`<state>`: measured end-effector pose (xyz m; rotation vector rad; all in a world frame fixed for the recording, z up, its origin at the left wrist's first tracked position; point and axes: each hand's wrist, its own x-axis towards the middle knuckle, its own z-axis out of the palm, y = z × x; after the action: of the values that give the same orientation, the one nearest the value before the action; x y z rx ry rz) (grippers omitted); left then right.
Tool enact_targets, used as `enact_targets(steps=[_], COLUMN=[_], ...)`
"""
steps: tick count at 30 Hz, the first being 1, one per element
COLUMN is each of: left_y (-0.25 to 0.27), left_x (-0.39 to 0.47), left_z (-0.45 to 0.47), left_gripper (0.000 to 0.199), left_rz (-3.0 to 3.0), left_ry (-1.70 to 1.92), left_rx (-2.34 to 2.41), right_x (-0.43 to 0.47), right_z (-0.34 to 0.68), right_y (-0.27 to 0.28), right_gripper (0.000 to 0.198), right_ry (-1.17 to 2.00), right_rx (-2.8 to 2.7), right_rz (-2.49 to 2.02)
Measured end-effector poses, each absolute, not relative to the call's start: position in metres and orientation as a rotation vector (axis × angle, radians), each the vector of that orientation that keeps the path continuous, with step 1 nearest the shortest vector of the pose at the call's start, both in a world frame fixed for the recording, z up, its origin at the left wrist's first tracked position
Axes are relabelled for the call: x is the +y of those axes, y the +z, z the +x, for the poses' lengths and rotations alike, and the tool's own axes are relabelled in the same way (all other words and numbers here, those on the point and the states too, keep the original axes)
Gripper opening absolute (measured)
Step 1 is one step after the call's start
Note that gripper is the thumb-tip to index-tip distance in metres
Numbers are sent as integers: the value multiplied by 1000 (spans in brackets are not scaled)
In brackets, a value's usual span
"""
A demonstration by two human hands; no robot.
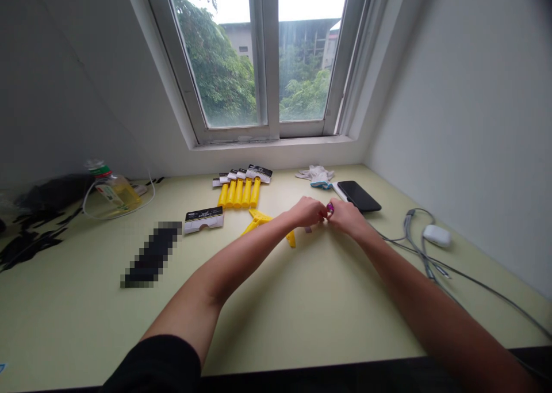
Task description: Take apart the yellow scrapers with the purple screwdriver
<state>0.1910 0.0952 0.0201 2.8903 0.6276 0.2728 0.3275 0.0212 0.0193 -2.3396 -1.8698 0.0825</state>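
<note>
My left hand and my right hand meet above the middle of the table, fingers closed and nearly touching. A small shiny purple object shows at the fingertips of my right hand; its kind is too small to tell. Whatever my left fingers pinch is hidden. Under my left hand and wrist lies a yellow plastic piece with splayed arms, partly covered by the forearm. Close below the left fingers is a small brownish piece.
Several yellow handles with black-and-white cards stand in a row near the window. Left of centre lies another card. Gloves, a black phone, grey cables and a white case lie right; a bottle is far left.
</note>
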Motion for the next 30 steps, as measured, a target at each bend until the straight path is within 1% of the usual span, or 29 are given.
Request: enact_targets(steps=[4,8,11,13,16,18,21,27,30], left_y=[35,54,57,52,39,29,21,17,14], left_x=[95,87,71,55,32,19,7,1,4], left_z=[167,105,44,9,-25,-33,-33,-27,-27], left_gripper=[23,22,22,23,33,38,38,37,40], left_rz=[2837,2839,2940,2990,2909,2768,2591,2463,2493], left_ry=[391,458,345,274,226,242,330,435,410], left_rx=[657,692,780,942,1165,1220,1244,1349,1438], right_x=[22,10,-1,-7,-13,-16,-18,-12,-7], right_z=[326,327,317,302,273,256,243,245,247], right_y=[31,48,54,53,46,38,29,21,21], right_gripper=[22,18,19,21,18,16,14,15,14], right_ry=[92,130,176,193,147,126,163,161,149], right_rx=[-1876,-1914,-1999,-2094,-2294,-2402,-2502,-2566,-2574], right_rz=[-2303,-2220,-2123,-2022,-1761,-1621,-1545,-1554,-1576])
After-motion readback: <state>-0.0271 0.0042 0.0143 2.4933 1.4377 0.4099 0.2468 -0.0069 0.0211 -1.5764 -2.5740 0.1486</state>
